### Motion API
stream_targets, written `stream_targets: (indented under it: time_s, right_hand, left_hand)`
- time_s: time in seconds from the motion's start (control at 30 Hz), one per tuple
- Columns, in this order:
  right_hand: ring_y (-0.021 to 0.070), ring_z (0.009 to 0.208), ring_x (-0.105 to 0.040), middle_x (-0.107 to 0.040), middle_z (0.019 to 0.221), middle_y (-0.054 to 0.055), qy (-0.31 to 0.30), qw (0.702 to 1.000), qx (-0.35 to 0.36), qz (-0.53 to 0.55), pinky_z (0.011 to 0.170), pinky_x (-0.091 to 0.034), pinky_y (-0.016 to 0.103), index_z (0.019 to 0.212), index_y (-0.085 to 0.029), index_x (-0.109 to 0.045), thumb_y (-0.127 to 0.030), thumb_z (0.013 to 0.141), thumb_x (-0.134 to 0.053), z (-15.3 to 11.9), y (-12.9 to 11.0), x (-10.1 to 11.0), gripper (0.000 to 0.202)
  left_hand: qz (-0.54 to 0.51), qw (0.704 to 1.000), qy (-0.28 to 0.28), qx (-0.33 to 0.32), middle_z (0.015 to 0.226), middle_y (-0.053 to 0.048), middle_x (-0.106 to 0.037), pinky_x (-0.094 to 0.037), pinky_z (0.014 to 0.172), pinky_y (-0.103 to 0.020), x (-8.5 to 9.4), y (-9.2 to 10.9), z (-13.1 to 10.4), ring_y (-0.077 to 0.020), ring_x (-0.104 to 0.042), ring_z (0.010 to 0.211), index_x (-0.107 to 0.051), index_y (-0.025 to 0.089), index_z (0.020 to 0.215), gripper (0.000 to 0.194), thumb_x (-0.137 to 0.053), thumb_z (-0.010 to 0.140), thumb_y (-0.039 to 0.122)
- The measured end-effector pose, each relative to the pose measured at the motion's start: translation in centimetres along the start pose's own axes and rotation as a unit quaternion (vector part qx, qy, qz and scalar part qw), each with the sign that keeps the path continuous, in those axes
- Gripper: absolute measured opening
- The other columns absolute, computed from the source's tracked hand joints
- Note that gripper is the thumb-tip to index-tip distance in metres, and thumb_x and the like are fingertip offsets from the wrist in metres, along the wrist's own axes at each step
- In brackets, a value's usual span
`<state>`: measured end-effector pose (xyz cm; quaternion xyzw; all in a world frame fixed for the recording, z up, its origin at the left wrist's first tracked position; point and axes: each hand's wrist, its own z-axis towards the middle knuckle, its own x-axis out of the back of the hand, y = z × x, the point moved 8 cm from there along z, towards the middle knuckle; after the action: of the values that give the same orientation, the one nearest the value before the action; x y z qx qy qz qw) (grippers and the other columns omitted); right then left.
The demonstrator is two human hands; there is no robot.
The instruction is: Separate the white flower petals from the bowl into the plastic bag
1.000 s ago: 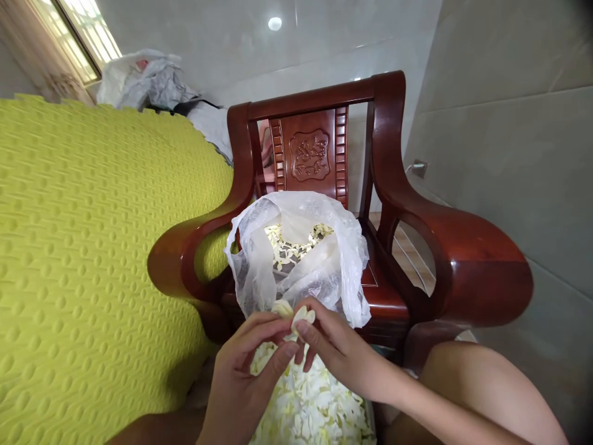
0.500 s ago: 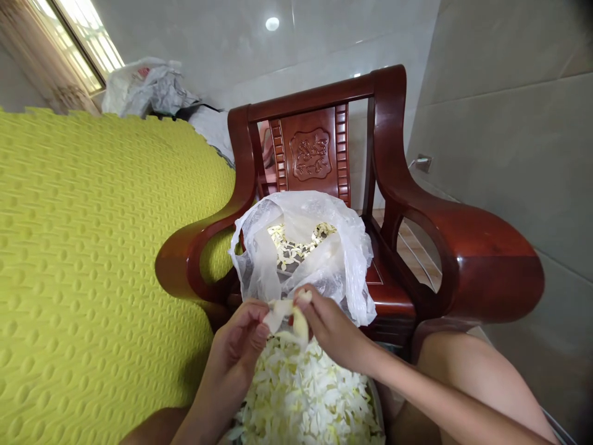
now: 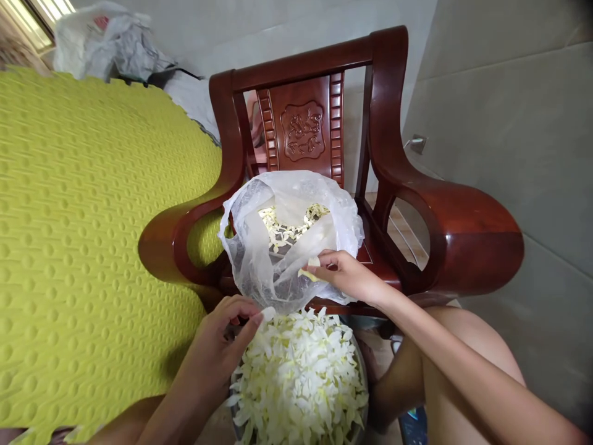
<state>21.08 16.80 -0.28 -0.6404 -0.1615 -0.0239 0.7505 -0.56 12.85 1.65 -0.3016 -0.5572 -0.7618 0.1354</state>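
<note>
A heap of white and pale yellow flowers (image 3: 301, 371) fills a round metal bowl (image 3: 364, 386) low between my legs. Over its left rim, my left hand (image 3: 231, 327) pinches a white petal (image 3: 267, 314) between thumb and fingertips. My right hand (image 3: 345, 272) is farther forward, at the near side of an open translucent plastic bag (image 3: 250, 266), gripping a pale yellow flower piece (image 3: 311, 269). Inside the bag, small yellowish flower pieces (image 3: 282, 233) lie on a dark surface.
The bag sits on the seat of a carved dark-red wooden chair (image 3: 477, 235) with broad curved arms. Yellow textured foam matting (image 3: 92, 216) covers the left side. Crumpled plastic bags (image 3: 111, 40) lie at the back left, and a wall socket (image 3: 418, 143) is at the right.
My hands were together over the bowl, holding one flower between them. It has come apart: my right hand has moved forward to the bag with a yellowish piece, my left keeps a white petal.
</note>
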Motion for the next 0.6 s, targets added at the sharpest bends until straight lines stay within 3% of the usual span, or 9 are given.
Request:
stream_targets:
  time_s: [0.1, 0.27, 0.37, 0.47, 0.6]
  right_hand:
    - [0.0125, 0.058, -0.044, -0.049, 0.06, -0.001, -0.032, 0.999, 0.003, 0.015, 0.054, -0.032, 0.026, 0.066, -0.017, -0.065, -0.052, 0.083, -0.063, -0.1, -0.2, -1.0, 0.04]
    - [0.0099, 0.053, -0.033, -0.038, 0.054, -0.004, -0.06, 0.997, -0.018, 0.053, 0.049, -0.023, 0.026, 0.061, -0.017, -0.058, -0.055, 0.077, -0.068, -0.4, -0.4, -2.1, 0.042]
    - [0.0087, 0.052, -0.026, -0.029, 0.055, -0.006, -0.065, 0.996, -0.025, 0.056, 0.049, -0.019, 0.026, 0.057, -0.019, -0.049, -0.057, 0.078, -0.066, -0.5, -0.5, -2.9, 0.047]
    - [0.0085, 0.053, -0.024, -0.026, 0.057, -0.006, -0.049, 0.998, -0.009, 0.029, 0.05, -0.019, 0.026, 0.055, -0.02, -0.039, -0.057, 0.08, -0.065, -0.4, -0.6, -3.4, 0.051]
    - [0.0083, 0.053, -0.027, -0.029, 0.057, -0.007, -0.057, 0.997, 0.005, 0.047, 0.052, -0.02, 0.026, 0.054, -0.02, -0.035, -0.054, 0.077, -0.07, -0.6, -0.8, -4.8, 0.054]
  left_hand:
    - [0.052, 0.998, 0.02, -0.001, 0.074, -0.004, -0.064, -0.045, 0.066, -0.029, -0.6, 0.0, -0.1, -0.0202, -0.057, 0.072, -0.061, 0.022, 0.068, 0.025, -0.058, 0.086, 0.039]
    - [0.102, 0.994, 0.021, -0.012, 0.073, -0.004, -0.067, -0.046, 0.065, -0.029, -1.2, -0.9, -0.1, -0.0202, -0.058, 0.069, -0.065, 0.022, 0.066, 0.025, -0.06, 0.084, 0.039]
    - [0.153, 0.987, 0.001, -0.043, 0.1, -0.01, -0.071, -0.049, 0.082, -0.038, -1.8, -1.6, -0.2, -0.0255, -0.061, 0.089, -0.075, 0.024, 0.081, 0.024, -0.056, 0.087, 0.037]
    - [0.176, 0.983, 0.003, -0.048, 0.127, -0.012, -0.062, -0.046, 0.096, -0.048, -1.8, -1.9, -0.5, -0.031, -0.054, 0.112, -0.076, 0.024, 0.101, 0.029, -0.052, 0.089, 0.035]
    - [0.065, 0.998, 0.018, -0.004, 0.135, -0.01, -0.056, -0.052, 0.089, -0.037, -1.2, -1.0, -0.6, -0.0262, -0.057, 0.116, -0.071, 0.025, 0.11, 0.03, -0.052, 0.091, 0.037]
